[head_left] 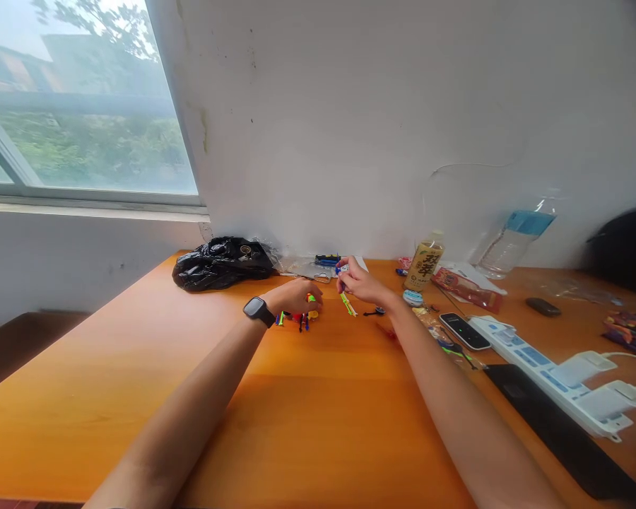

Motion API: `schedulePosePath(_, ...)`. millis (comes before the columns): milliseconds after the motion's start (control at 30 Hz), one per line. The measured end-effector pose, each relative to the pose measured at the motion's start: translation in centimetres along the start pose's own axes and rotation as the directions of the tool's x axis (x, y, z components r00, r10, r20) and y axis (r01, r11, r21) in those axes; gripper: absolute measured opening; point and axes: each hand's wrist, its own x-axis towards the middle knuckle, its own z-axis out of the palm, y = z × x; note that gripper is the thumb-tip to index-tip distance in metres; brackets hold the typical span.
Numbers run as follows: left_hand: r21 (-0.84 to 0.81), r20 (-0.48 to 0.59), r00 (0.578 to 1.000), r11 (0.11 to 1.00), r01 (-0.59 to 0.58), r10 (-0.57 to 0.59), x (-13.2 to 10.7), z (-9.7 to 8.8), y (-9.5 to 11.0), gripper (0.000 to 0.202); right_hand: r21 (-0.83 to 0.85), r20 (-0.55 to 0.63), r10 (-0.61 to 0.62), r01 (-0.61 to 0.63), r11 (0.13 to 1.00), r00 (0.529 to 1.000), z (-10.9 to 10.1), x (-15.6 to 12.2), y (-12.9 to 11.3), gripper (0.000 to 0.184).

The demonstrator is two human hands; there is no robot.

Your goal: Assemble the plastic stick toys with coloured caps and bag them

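Observation:
My left hand (297, 297), with a black smartwatch (258, 310) on its wrist, rests on the orange table (307, 396) with fingers curled over a cluster of small colourful plastic pieces (299, 319). My right hand (357, 281) is raised slightly to the right of it, fingers pinched on a small blue-and-white piece (341, 269). A green-and-yellow stick-like piece (348, 305) lies on the table just below the right hand. A small black piece (375, 311) lies beside the right wrist.
A crumpled black plastic bag (220, 263) lies at the back left by the wall. A drink bottle (424, 266), a tilted water bottle (514, 240), a snack packet (466, 288), a phone (463, 330) and a white power strip (556, 375) fill the right side.

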Motion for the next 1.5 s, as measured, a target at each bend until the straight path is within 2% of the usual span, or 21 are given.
schedulePosePath(67, 0.024, 0.015, 1.0, 1.0, -0.015, 0.015, 0.0, 0.1, -0.2, 0.016, 0.062, -0.01, -0.029, 0.029, 0.998, 1.0, 0.2, 0.1, -0.2, 0.021)
schedulePosePath(133, 0.012, -0.034, 0.999, 0.999, -0.032, 0.032, 0.1, 0.1, -0.4, 0.016, 0.126, -0.028, -0.044, 0.047, 0.991, 0.999, 0.3, 0.2, -0.5, 0.019)
schedulePosePath(233, -0.085, -0.239, 0.969, 0.993, -0.081, 0.059, 0.4, 0.0, -0.2, 0.027, 0.238, -0.085, -0.016, 0.035, 0.971, 0.996, 0.4, 0.3, -1.2, 0.023)
schedulePosePath(300, -0.195, -0.399, 0.916, 0.972, -0.128, 0.04, 0.8, 0.0, 0.2, 0.034, 0.317, -0.111, -0.007, 0.042, 0.948, 0.994, 0.5, 0.2, -1.8, 0.027)
schedulePosePath(367, -0.324, -0.491, 0.871, 0.923, -0.207, 0.023, 1.4, 0.0, 0.7, 0.038, 0.39, -0.121, -0.012, 0.058, 0.919, 0.993, 0.5, 0.1, -2.5, 0.03)
schedulePosePath(467, -0.421, -0.551, 0.834, 0.858, -0.295, 0.016, 1.9, 0.3, 1.4, 0.041, 0.46, -0.133, 0.006, 0.056, 0.886, 0.991, 0.5, -0.2, -3.3, 0.029)
schedulePosePath(567, -0.4, -0.598, 0.801, 0.866, -0.3, 0.001, 2.2, 0.6, 1.7, 0.031, 0.478, -0.139, 0.017, 0.052, 0.877, 0.99, 0.5, -0.4, -3.7, 0.026)
schedulePosePath(800, -0.38, -0.624, 0.781, 0.872, -0.308, 0.003, 2.1, 1.4, 2.5, 0.021, 0.486, -0.102, 0.085, -0.025, 0.874, 0.991, 0.3, -0.3, -2.8, 0.028)
schedulePosePath(900, -0.379, -0.597, 0.801, 0.865, -0.329, 0.043, 2.2, 1.7, 2.4, 0.014, 0.406, -0.088, 0.038, 0.001, 0.914, 0.995, 0.5, 0.0, -1.9, 0.026)
schedulePosePath(967, -0.37, -0.593, 0.804, 0.872, -0.32, 0.043, 2.4, 2.1, 2.2, 0.009, 0.279, -0.077, -0.01, 0.031, 0.96, 0.997, 0.7, 0.3, -1.3, 0.022)
schedulePosePath(1033, -0.362, -0.597, 0.802, 0.885, -0.294, 0.022, 2.6, 2.6, 1.8, 0.009, 0.024, -0.06, -0.023, 0.024, 0.999, 0.998, 0.7, 0.5, -0.6, 0.019)
schedulePosePath(1067, -0.36, -0.593, 0.805, 0.891, -0.277, 0.011, 2.7, 2.8, 1.6, 0.011, -0.121, -0.05, -0.011, 0.005, 0.993, 0.999, 0.6, 0.6, -0.2, 0.018)
schedulePosePath(1167, -0.309, -0.53, 0.848, 0.927, -0.212, 0.017, 2.8, 3.7, 1.4, 0.015, -0.407, -0.034, 0.077, -0.084, 0.91, 0.996, 0.4, 0.5, 1.0, 0.016)
schedulePosePath(1267, -0.152, -0.435, 0.9, 0.982, -0.111, 0.034, 2.8, 4.6, 1.6, 0.01, -0.487, -0.035, 0.174, -0.169, 0.857, 0.984, 0.3, 0.1, 2.0, 0.019)
schedulePosePath(1333, -0.019, -0.391, 0.92, 1.0, -0.016, 0.007, 2.8, 5.1, 1.7, 0.008, -0.53, -0.039, 0.226, -0.212, 0.821, 0.973, 0.2, -0.1, 2.4, 0.015)
schedulePosePath(1400, 0.086, -0.375, 0.927, 0.994, 0.065, -0.028, 2.8, 5.5, 1.5, 0.009, -0.565, -0.051, 0.259, -0.242, 0.789, 0.965, -0.3, -0.2, 2.6, 0.009)
schedulePosePath(1500, 0.144, -0.371, 0.927, 0.984, 0.109, -0.048, 2.8, 5.8, 1.2, 0.011, -0.616, -0.093, 0.311, -0.3, 0.729, 0.946, -2.1, -0.7, 2.5, 0.014)
